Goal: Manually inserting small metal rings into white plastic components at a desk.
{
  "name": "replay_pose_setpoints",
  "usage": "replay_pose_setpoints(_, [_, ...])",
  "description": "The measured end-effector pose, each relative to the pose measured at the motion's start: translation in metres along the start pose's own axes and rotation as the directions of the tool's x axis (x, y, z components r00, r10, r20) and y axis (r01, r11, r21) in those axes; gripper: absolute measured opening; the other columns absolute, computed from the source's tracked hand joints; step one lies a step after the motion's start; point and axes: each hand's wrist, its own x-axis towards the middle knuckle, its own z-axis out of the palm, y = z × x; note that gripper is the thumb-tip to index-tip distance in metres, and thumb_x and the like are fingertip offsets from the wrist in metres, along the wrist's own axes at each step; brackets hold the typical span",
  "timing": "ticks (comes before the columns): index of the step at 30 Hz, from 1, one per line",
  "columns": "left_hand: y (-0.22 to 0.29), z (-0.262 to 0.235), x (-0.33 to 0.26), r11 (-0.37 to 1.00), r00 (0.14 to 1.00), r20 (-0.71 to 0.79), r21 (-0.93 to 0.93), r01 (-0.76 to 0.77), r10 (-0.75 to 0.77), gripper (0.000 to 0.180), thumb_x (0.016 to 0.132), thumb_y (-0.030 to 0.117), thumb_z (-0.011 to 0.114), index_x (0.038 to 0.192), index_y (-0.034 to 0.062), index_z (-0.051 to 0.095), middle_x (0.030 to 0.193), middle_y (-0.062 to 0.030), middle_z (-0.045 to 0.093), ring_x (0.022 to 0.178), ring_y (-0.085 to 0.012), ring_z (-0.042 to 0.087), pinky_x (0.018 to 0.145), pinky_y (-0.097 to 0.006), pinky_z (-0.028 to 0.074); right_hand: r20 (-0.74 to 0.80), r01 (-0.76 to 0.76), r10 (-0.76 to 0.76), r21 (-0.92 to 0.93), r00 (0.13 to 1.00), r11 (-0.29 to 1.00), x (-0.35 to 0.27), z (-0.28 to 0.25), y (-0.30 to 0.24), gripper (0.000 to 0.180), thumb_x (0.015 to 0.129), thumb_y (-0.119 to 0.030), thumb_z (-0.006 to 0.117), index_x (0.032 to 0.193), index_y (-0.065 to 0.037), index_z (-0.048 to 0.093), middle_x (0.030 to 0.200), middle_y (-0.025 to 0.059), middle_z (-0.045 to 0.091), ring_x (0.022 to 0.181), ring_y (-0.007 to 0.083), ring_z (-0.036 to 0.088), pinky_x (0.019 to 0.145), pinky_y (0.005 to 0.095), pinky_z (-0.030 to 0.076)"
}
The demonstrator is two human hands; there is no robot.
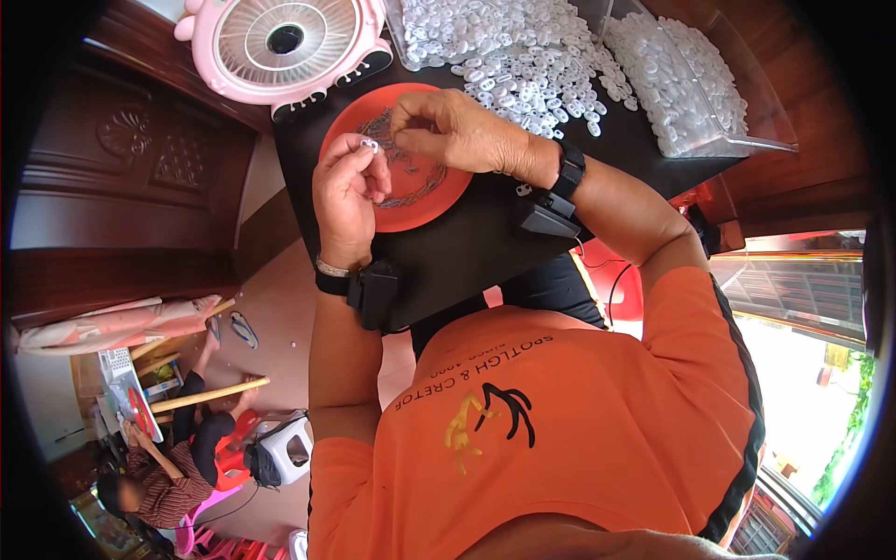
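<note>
Between the thumb and forefinger of my left hand (345, 191) is a small white plastic piece (370, 146). Close beside it, on the right, my right hand (457, 131) has its thumb and fingertips pinched together; whatever is in them is too small to make out. Both hands hover over a round orange dish (431, 207), which holds many thin grey metal pieces (411, 191), like small screws or pins. A heap of white plastic pieces (532, 89) with holes lies on the dark table just past my right hand.
A pink fan (285, 42) stands at the table's far left. Clear bins hold more white pieces, one at the back and one bin (677, 89) on the right. Black wrist devices (551, 215) sit on both my wrists. Another person (177, 476) sits at lower left.
</note>
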Motion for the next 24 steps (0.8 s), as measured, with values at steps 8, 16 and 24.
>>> replay_pose_setpoints(8, [0.002, 0.007, -0.002, 0.926, 0.994, -0.105, 0.377, 0.019, 0.023, 0.014, 0.087, 0.016, 0.048, 0.078, 0.0063, 0.052, 0.069, -0.0016, 0.055, 0.057, -0.0076, 0.048, 0.052, -0.02, 0.035, 0.091, -0.116, 0.11, 0.065, 0.99, 0.991, 0.0, -0.007, -0.008, 0.026, 0.093, -0.023, 0.05, 0.08, -0.001, 0.055, 0.066, 0.0006, 0.052, 0.061, 0.0076, 0.048, 0.056, 0.0245, 0.042])
replay_pose_setpoints(16, [0.006, 0.012, -0.005, 0.909, 0.996, -0.057, 0.409, 0.08, -0.062, 0.015, 0.087, 0.017, 0.048, 0.075, 0.008, 0.051, 0.067, 0.001, 0.053, 0.056, -0.0057, 0.046, 0.051, -0.02, 0.034, 0.147, -0.135, 0.107, 0.195, 0.983, 0.972, 0.002, -0.007, -0.001, 0.02, 0.091, -0.019, 0.054, 0.084, -0.002, 0.061, 0.071, 0.0021, 0.059, 0.065, 0.0087, 0.054, 0.06, 0.0234, 0.045])
replay_pose_setpoints(24, [0.007, 0.01, -0.006, 0.894, 0.998, -0.039, 0.443, 0.064, -0.053, 0.016, 0.086, 0.017, 0.044, 0.073, 0.0082, 0.048, 0.066, 0.0004, 0.05, 0.056, -0.0068, 0.045, 0.05, -0.021, 0.033, 0.119, 0.064, -0.071, 0.059, 0.99, 0.996, 0.003, -0.011, -0.001, 0.011, 0.088, -0.013, 0.058, 0.088, -0.002, 0.062, 0.074, 0.0023, 0.061, 0.071, 0.0091, 0.058, 0.065, 0.0247, 0.047])
